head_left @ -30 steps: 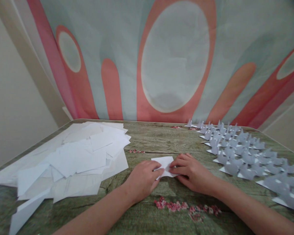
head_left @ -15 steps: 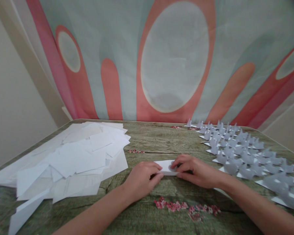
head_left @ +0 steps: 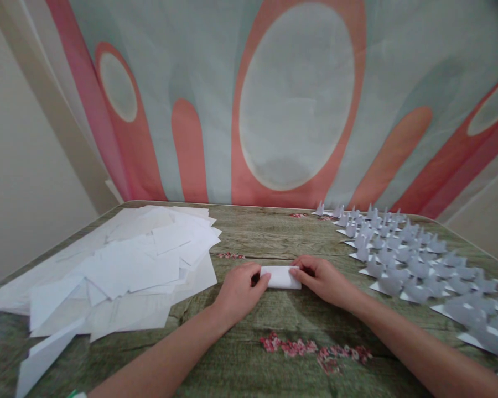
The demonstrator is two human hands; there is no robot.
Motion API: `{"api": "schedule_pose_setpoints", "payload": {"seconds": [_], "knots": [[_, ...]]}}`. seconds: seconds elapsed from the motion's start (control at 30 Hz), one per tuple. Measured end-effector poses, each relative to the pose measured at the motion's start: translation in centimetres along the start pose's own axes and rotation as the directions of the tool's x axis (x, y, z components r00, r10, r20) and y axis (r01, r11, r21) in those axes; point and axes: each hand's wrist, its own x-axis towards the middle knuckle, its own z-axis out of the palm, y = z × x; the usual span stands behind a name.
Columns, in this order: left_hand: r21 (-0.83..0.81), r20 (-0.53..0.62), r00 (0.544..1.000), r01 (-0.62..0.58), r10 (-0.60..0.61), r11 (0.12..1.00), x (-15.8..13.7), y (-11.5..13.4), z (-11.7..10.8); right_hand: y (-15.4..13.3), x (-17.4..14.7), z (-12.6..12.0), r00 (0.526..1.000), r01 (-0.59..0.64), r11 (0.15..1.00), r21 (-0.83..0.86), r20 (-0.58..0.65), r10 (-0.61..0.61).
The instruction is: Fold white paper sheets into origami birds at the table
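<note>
A small folded piece of white paper (head_left: 280,277) is held up just over the middle of the table, its broad side facing me. My left hand (head_left: 241,290) pinches its left end, thumb in front and fingers behind. At the right end, my right hand (head_left: 321,279) grips it the same way, the thumb near the upper corner. Both hands' fingertips behind the paper are hidden.
On the left lies a loose pile of white paper sheets (head_left: 141,265). Rows of folded white paper figures (head_left: 419,265) stand along the right side. The wood-patterned table (head_left: 257,232) bears printed pink flowers (head_left: 292,346). A patterned backdrop (head_left: 216,138) hangs behind it.
The paper has tipped up from lying nearly flat, and its broad side now faces me. Both thumbs have moved onto its front, and the right hand has shifted slightly away from me.
</note>
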Motion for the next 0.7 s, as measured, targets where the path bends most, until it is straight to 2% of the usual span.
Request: {"api": "schedule_pose_setpoints", "payload": {"seconds": [0.1,0.13,0.2,0.23,0.3,0.43,0.53,0.7], "knots": [[-0.109,-0.057,0.998,-0.005,-0.001,0.994,-0.2,0.1,-0.1,0.2,0.2,0.1,1.0,-0.011,1.0,0.003,0.005,0.011],[-0.091,-0.077,0.997,-0.033,0.026,0.995,-0.4,0.3,-0.2,0.3,0.2,0.1,1.0,-0.014,1.0,0.003,0.003,0.014],[0.056,-0.107,0.986,-0.126,0.131,0.99,-1.0,1.1,-0.7,0.3,0.2,0.1,1.0,-0.021,1.0,0.004,0.001,0.021],[0.149,-0.089,0.979,-0.168,0.182,0.975,-1.3,1.7,-0.9,0.3,0.2,0.1,1.0,-0.022,1.0,0.007,-0.001,0.022],[0.277,0.018,0.969,-0.241,0.246,0.93,-2.2,2.7,-0.9,0.3,0.2,0.2,1.0,-0.009,1.0,0.016,-0.004,0.009],[0.33,0.214,0.922,-0.378,0.321,0.865,-3.7,3.6,0.0,0.5,0.4,0.1,1.0,0.029,0.999,0.038,-0.011,-0.029],[0.322,0.281,0.915,-0.374,0.29,0.87,-4.1,3.1,0.6,0.7,0.5,0.1,1.0,0.022,0.998,0.059,-0.012,-0.021],[0.309,0.329,0.911,-0.354,0.251,0.883,-4.0,2.7,0.6,0.7,0.4,0.3,1.0,0.013,0.997,0.081,-0.021,-0.012]]}}
